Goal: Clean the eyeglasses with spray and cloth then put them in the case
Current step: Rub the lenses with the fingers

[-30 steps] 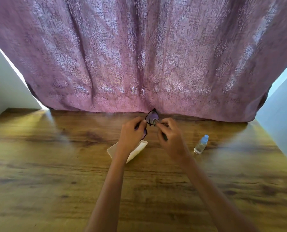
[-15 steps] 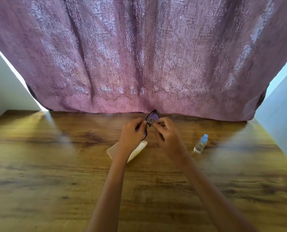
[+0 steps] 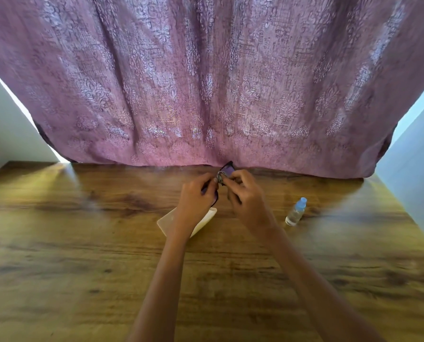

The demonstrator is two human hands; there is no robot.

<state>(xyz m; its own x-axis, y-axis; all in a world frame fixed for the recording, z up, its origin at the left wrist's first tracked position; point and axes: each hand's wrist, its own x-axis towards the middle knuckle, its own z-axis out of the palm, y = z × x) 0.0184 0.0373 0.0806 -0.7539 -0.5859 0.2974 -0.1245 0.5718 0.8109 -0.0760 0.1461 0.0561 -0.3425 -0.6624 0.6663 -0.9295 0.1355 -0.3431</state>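
My left hand (image 3: 195, 198) grips the dark-framed eyeglasses (image 3: 227, 169) above the wooden table (image 3: 82, 255), one lens sticking up past my fingers. My right hand (image 3: 245, 196) pinches a small grey cloth (image 3: 220, 176) against that lens. A cream-coloured case (image 3: 166, 222) lies flat on the table under my left wrist, partly hidden by it. A small clear spray bottle (image 3: 296, 212) with a light blue cap stands upright on the table, to the right of my right hand.
A mauve patterned curtain (image 3: 206, 82) hangs along the table's far edge, just behind my hands. Pale walls (image 3: 413, 154) close in at the left and right. Bare wood stretches to the front and to both sides.
My right hand's fingers and the cloth have shifted slightly over the lens. The glasses, the case and the bottle stay where they were.
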